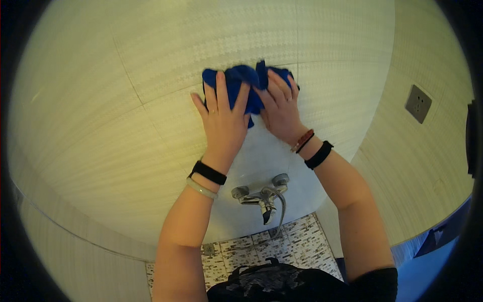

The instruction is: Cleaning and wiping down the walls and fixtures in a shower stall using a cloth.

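A crumpled blue cloth (236, 85) is pressed against the pale tiled wall (176, 136). My left hand (224, 118) lies flat over its left part, fingers spread, with the thumb side tucked by the cloth's lower edge and the little finger on bare tile. At the cloth's right part, my right hand (282, 110) bears on it with the fingers close together and slightly bent, bunching the fabric. Part of the cloth folds up between the two hands. The right thumb is partly hidden.
Below my hands a chrome mixer tap (261, 199) with a flexible hose juts from the wall. A grey socket plate (418, 104) is on the right wall. Patterned mosaic floor (302, 241) with a small drain cover (208, 248) lies below. Blue fabric or plastic (427, 267) shows at lower right.
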`<state>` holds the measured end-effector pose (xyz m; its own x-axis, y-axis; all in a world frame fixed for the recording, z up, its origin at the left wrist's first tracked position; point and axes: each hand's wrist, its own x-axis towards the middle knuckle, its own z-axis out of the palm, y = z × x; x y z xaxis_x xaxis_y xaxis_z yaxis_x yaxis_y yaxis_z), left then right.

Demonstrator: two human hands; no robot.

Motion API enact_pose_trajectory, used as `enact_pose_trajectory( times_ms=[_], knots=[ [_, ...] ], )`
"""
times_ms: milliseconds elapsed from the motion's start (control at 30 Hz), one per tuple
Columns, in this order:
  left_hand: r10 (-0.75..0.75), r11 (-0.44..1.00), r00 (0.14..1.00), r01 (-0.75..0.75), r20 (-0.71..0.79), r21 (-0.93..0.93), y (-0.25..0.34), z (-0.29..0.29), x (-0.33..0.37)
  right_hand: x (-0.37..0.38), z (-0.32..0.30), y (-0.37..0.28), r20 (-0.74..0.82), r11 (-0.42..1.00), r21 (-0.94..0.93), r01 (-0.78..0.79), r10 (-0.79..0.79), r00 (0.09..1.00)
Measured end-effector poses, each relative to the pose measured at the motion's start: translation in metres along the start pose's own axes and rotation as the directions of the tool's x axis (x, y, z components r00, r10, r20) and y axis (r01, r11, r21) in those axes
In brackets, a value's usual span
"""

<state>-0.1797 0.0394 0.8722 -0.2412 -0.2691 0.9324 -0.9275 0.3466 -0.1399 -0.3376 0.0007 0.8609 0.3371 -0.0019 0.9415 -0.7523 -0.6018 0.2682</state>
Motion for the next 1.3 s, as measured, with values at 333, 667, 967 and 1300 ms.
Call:
enact_pose_trajectory(
  times_ms=[333,667,967,1300],
  knots=[
    [0.117,0.993,0.948,-0.116,0.295,-0.022,0.013,0.044,-0.150,-0.166,0.009,-0.032,0.305,0.992,0.120,-0.027,-0.012,0.952],
    [0.152,0.984,0.945,-0.172,0.291,0.048,0.015,0.013,-0.103,-0.116,-0.027,-0.003,0.440,0.996,0.030,0.081,-0.086,0.894],
    [0.080,0.997,0.981,-0.078,-0.176,0.015,0.018,-0.024,0.035,0.024,-0.046,0.033,-0.011,0.999,-0.026,-0.024,0.023,1.000],
    [0.228,0.972,0.972,-0.223,0.061,-0.078,0.023,0.032,-0.110,-0.134,-0.022,0.000,0.203,0.980,0.124,-0.156,0.129,0.971]
  ],
)
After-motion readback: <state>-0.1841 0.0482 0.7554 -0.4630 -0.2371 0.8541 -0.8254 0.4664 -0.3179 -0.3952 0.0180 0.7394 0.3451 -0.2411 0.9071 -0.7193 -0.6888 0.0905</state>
